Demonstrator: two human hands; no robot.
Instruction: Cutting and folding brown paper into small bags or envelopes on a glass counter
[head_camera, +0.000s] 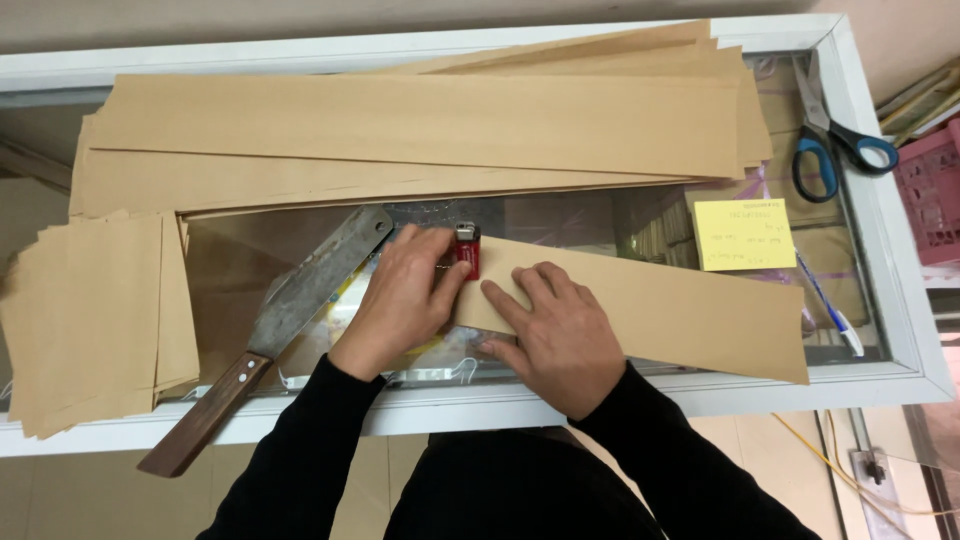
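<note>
A white-framed glass counter is filling most of the view, its clear top letting dim shapes inside show through and its pale rim catching even indoor light. Long tan sheets are lying stacked across its far half, with shorter tan pieces piling up at the left end — while blue-handled scissors, a yellow sticky note and a pen are resting toward the right end. Beyond the right edge a pink crate is standing, and below the counter a beige floor is showing with a yellow cord trailing across it.
</note>
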